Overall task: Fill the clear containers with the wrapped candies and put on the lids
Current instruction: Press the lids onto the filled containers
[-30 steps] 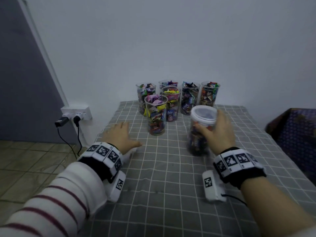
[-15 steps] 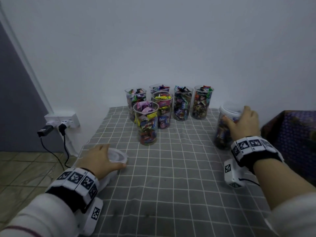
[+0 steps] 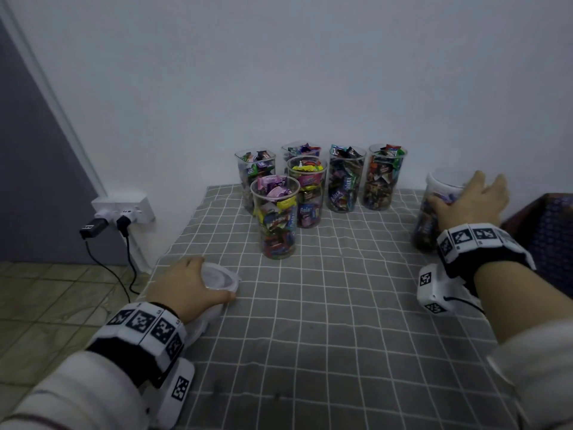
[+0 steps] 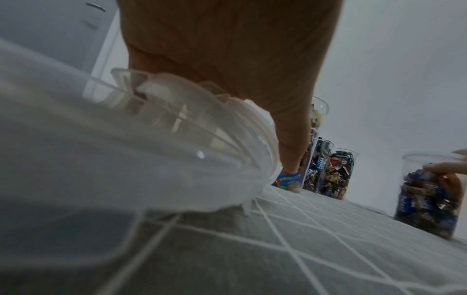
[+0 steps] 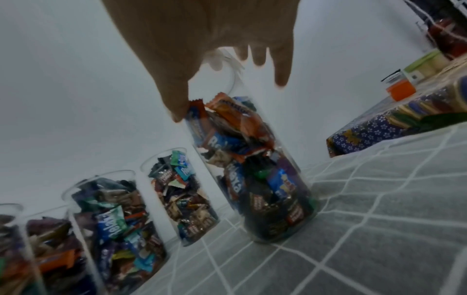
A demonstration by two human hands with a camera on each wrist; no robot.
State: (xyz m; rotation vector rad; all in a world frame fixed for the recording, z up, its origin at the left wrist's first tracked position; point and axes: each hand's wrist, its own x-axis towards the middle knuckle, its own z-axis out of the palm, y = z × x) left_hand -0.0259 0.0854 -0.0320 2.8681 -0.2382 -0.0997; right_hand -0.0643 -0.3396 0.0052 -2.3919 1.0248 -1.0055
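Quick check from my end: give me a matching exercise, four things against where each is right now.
Things:
1. left hand
2. right hand
3. lidded container
4. front open container

Places:
A. stands alone at the cloth's right edge
B. nearest of the lidless group
C. holds the stack of lids at the cloth's left edge
D. rests on the lidded container's side

Pairs: 1-C, 2-D, 3-A, 4-B

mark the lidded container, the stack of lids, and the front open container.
lidded container (image 5: 265,179), right wrist view, candy-filled wall.
stack of lids (image 3: 217,276), head view, top lid's face.
front open container (image 3: 276,221), head view, front wall.
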